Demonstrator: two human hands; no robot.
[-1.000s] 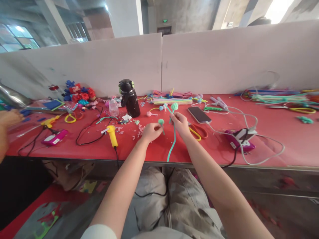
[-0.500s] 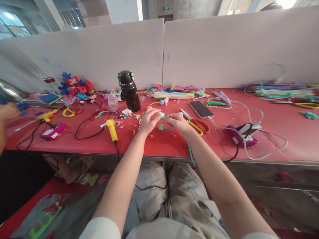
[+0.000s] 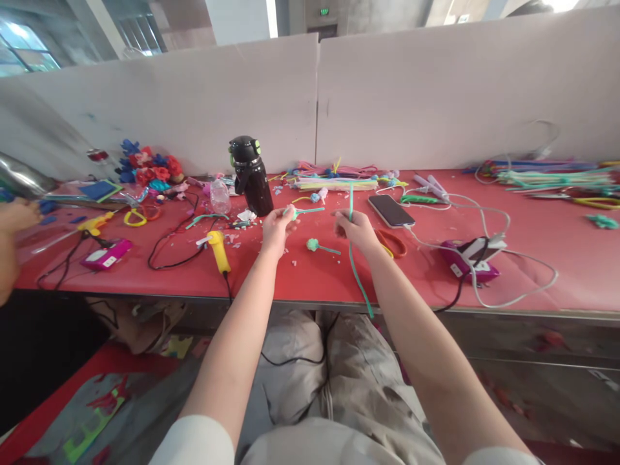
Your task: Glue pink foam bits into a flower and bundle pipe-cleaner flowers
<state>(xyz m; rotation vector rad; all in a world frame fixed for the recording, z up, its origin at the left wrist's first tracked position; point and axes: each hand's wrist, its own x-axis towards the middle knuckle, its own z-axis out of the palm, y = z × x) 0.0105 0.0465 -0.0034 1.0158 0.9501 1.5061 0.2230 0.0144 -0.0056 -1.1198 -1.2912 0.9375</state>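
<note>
My left hand (image 3: 277,231) pinches a small pale-green piece (image 3: 293,213) with a short green stem (image 3: 310,210) sticking out to the right. My fingers partly hide it. A long green pipe cleaner (image 3: 357,274) runs through my right hand (image 3: 354,227); one end stands up above the fingers and the other hangs over the table's front edge. Between my hands, nearer the front edge, a green pompom-like piece (image 3: 312,245) with a stem lies on the red table. Scissors (image 3: 393,244) lie partly hidden behind my right hand.
A black bottle (image 3: 252,177) stands behind my left hand. A yellow glue gun (image 3: 219,252) with its cord lies to the left, a phone (image 3: 391,211) and a purple box (image 3: 467,263) to the right. Bundles of pipe cleaners (image 3: 557,177) lie farther back. Another person's hand (image 3: 19,216) is at far left.
My hands have moved apart. The small piece with its short stem stays in my left hand, while the long pipe cleaner is now separate in my right hand.
</note>
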